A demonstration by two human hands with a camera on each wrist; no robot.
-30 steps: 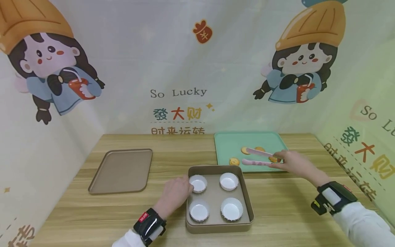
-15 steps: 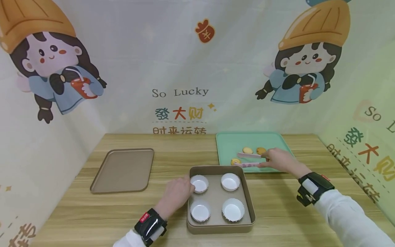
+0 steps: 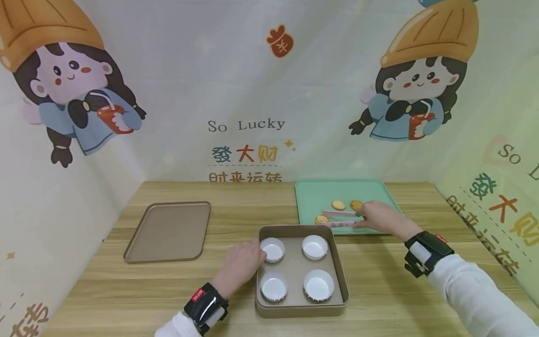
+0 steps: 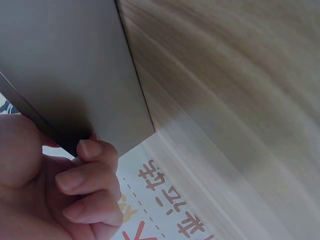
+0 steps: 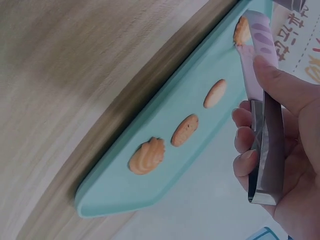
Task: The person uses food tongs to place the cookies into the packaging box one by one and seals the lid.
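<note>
My left hand [image 3: 242, 262] grips the left wall of a square brown baking pan [image 3: 292, 264], fingers curled at its rim near the far corner. Several white fluted paper cups [image 3: 315, 247] sit in the pan. My right hand [image 3: 385, 217] holds metal tongs [image 5: 267, 150] with pink tips, thumb on one arm and fingers curled round the other. The tips are apart, right at a cookie [image 5: 242, 31] in the front left part of the mint-green tray [image 3: 337, 189]. In the right wrist view, the ridged cookie [image 5: 146, 156] and two oval cookies [image 5: 185, 130] lie farther along the tray.
A flat brown tray [image 3: 168, 231] lies at the left on the wooden table [image 3: 236, 201]. The green tray stands behind the pan, its front edge close to the pan's far rim. A printed cloth [image 3: 320, 93] hangs behind and beside the table.
My right hand has moved left over the green tray with the tongs, bringing their tips to the left cookie. The gap between the tips has narrowed. My left hand stays on the pan.
</note>
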